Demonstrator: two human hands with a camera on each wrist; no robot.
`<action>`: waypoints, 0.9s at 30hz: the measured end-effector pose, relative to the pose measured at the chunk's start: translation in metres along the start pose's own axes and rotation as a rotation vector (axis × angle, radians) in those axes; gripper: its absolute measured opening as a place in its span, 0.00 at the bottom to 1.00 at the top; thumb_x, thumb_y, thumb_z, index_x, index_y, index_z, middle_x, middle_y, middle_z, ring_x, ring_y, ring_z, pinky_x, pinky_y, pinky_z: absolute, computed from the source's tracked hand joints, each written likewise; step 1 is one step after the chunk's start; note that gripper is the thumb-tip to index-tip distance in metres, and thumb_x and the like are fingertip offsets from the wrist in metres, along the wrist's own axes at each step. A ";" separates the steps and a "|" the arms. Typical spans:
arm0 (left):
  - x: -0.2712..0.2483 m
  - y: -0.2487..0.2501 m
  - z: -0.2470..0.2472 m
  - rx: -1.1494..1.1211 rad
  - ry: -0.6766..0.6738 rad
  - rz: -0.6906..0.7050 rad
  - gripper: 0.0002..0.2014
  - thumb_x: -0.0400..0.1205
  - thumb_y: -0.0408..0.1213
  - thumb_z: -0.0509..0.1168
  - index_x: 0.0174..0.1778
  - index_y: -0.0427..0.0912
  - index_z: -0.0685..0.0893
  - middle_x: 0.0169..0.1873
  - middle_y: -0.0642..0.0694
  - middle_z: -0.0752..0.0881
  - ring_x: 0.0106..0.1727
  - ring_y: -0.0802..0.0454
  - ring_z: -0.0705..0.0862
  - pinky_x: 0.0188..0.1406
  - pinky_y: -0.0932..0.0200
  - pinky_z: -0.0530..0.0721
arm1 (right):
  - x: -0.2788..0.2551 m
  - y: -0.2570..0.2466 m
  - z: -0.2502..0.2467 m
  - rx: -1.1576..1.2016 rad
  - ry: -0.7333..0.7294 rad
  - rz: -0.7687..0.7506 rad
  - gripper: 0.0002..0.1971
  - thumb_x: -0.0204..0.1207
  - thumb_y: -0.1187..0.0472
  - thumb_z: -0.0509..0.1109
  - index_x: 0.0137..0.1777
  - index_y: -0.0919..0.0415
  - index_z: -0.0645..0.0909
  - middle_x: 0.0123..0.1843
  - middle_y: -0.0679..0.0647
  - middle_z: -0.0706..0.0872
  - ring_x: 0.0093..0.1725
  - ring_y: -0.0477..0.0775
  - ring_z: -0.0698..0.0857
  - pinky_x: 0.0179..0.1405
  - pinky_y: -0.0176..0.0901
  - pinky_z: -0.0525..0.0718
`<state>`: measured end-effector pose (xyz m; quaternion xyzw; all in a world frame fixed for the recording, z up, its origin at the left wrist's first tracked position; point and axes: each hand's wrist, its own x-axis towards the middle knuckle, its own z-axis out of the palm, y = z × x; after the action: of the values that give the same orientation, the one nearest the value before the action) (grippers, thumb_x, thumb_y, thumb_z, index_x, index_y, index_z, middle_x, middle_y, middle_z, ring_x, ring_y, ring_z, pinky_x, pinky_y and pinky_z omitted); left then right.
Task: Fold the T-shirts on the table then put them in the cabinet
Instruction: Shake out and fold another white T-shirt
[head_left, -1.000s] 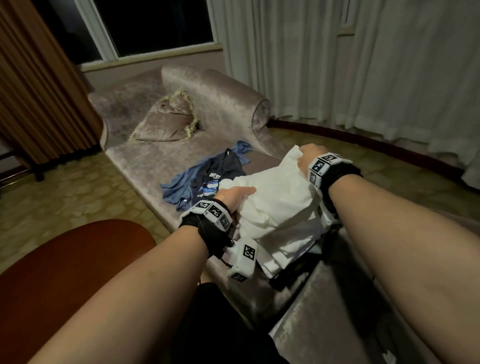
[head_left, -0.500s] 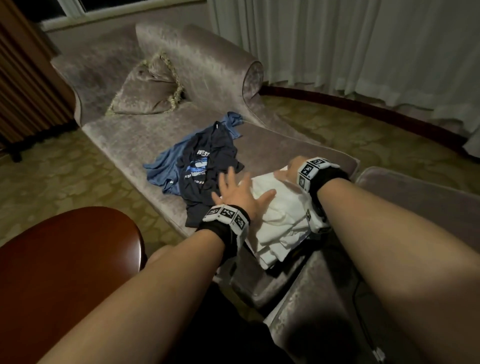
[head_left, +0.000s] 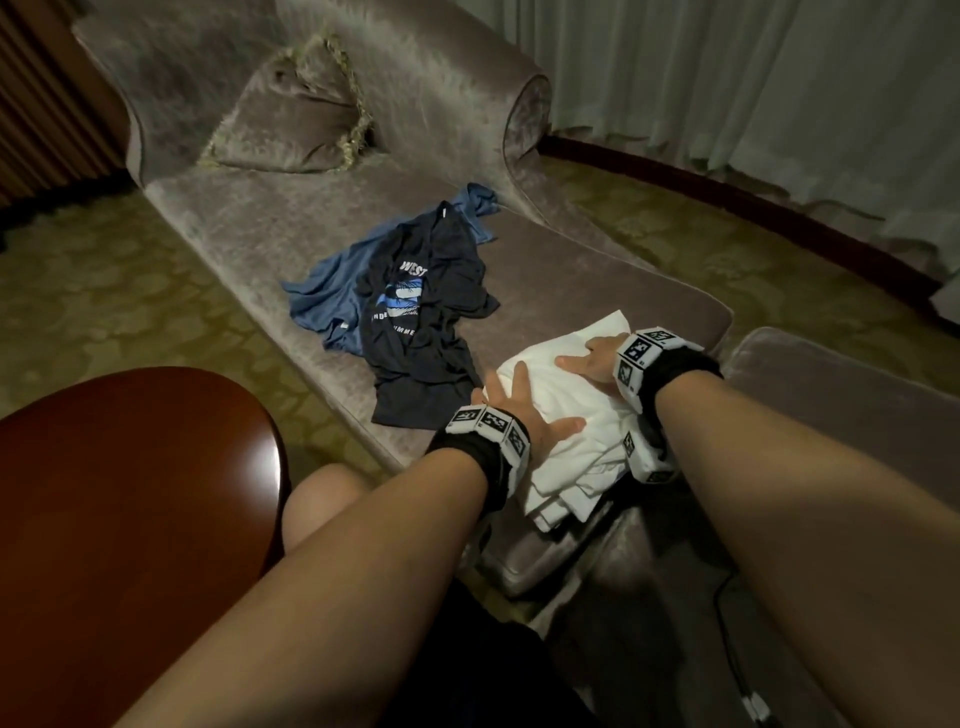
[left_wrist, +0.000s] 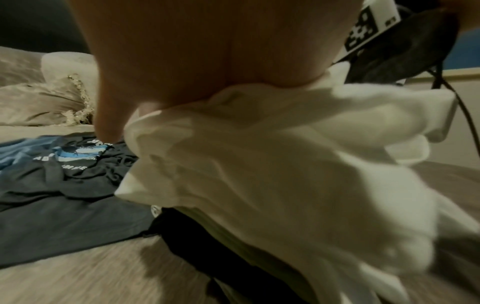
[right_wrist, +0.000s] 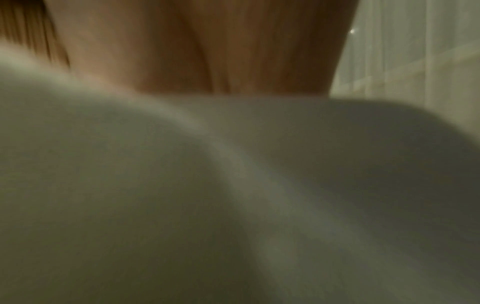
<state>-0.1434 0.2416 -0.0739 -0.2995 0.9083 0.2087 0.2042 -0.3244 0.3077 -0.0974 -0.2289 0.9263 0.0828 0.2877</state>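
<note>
Left hand (left_wrist: 207, 51) presses down flat on bunched white T-shirt (left_wrist: 272, 164), fingers straight. Left of the white T-shirt, touching its edge: dark printed T-shirt (left_wrist: 64, 185), a blue T-shirt (left_wrist: 18, 152) beyond that. Fringed cushion (left_wrist: 44, 102) farther back. All on grey velvet couch (left_wrist: 78, 277).

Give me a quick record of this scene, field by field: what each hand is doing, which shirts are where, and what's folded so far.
left hand: flat, fingers spread, pressing on the white T-shirt
right hand: flat on the far part of the same shirt
white T-shirt state: partly folded, layered, at the near end of the chaise longue
dark printed T-shirt: unfolded, crumpled, beside the white one
blue T-shirt: unfolded, partly under the dark one
cabinet: not in view
</note>
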 end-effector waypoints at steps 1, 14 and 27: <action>-0.001 -0.003 -0.002 -0.018 0.000 0.022 0.53 0.72 0.74 0.58 0.84 0.53 0.37 0.84 0.42 0.40 0.83 0.36 0.48 0.80 0.38 0.53 | -0.004 -0.002 -0.006 -0.016 -0.012 0.014 0.66 0.44 0.12 0.43 0.80 0.54 0.65 0.81 0.59 0.67 0.78 0.65 0.67 0.76 0.64 0.61; 0.008 -0.135 -0.120 -0.491 0.259 -0.160 0.35 0.85 0.59 0.52 0.80 0.35 0.64 0.78 0.37 0.68 0.78 0.40 0.68 0.74 0.52 0.66 | -0.040 -0.158 -0.117 0.268 0.231 -0.147 0.28 0.79 0.42 0.64 0.69 0.64 0.77 0.70 0.59 0.79 0.65 0.63 0.80 0.64 0.52 0.80; 0.034 -0.241 -0.116 -0.484 0.180 -0.438 0.33 0.83 0.57 0.61 0.80 0.44 0.66 0.80 0.40 0.63 0.79 0.38 0.65 0.77 0.47 0.65 | 0.053 -0.276 -0.047 -0.072 0.116 -0.331 0.27 0.80 0.50 0.63 0.78 0.55 0.67 0.77 0.57 0.72 0.73 0.65 0.75 0.68 0.61 0.78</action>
<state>-0.0447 -0.0090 -0.0565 -0.5445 0.7610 0.3420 0.0861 -0.2561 0.0307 -0.0947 -0.3927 0.8875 0.0539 0.2350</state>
